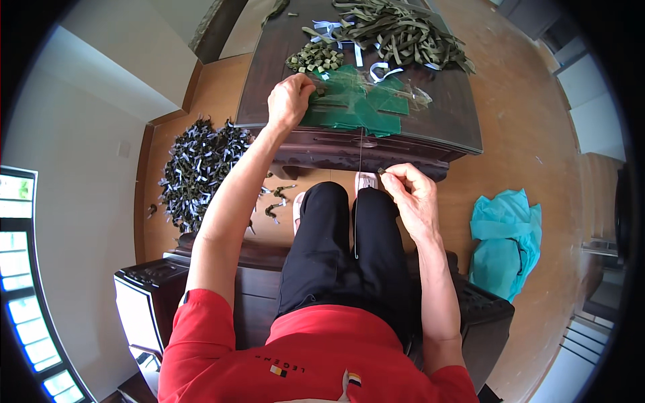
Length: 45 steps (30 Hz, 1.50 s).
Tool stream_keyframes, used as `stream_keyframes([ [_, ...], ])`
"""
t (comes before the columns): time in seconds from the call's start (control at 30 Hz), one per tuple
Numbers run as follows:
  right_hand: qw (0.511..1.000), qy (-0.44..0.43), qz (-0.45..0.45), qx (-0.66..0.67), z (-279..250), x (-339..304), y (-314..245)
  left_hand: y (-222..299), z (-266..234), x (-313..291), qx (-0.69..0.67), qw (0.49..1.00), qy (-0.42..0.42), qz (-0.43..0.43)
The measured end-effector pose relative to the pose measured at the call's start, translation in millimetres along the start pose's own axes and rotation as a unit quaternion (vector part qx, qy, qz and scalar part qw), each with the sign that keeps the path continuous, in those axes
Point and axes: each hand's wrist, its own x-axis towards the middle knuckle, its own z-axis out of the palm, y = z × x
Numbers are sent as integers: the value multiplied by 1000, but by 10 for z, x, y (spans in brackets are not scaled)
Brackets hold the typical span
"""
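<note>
My left hand (289,99) rests at the left edge of a patch of green tape (383,124) stuck to the dark wooden table. Its fingers are pinched together, and what they may hold is hidden. Just beyond lies a heap of small folded olive webbing pieces (314,58). Over my right knee, my right hand (415,195) pinches a small dark piece (381,171), too small to name surely. Between my hands a thin metal rod (358,201) with a hooked lower end hangs from the taped table edge, apart from both hands.
Long olive straps (410,33) and white strips (384,72) lie at the table's far side. A large pile of dark strips with white ends (198,171) covers the floor at left. A turquoise bag (504,242) lies on the floor at right. I sit on a dark wooden seat (252,285).
</note>
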Motion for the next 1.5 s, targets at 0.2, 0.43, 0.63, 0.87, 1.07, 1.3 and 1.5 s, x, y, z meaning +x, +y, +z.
stream_keyframes([
  [0.2,1000,3,-3,6,20,140,59,-138,89,96,-31,999,27,-7],
  [0.43,1000,-4,27,3,39,294,330,-9,232,333,35,995,-69,-66],
  [0.63,999,10,38,25,-2,428,314,-42,412,374,62,996,-69,-13],
  [0.87,999,6,-45,6,-205,299,93,737,-71,-431,-319,932,-167,-28],
  [1.07,988,-56,-122,-71,-164,-88,-237,1059,-365,-1192,-443,866,-231,-24],
  [1.3,973,-71,-158,-150,-116,-372,-339,1177,-543,-1433,-397,881,-255,26],
  [1.5,962,-55,-174,-204,-78,-498,-402,1219,-642,-1510,-415,867,-278,1],
])
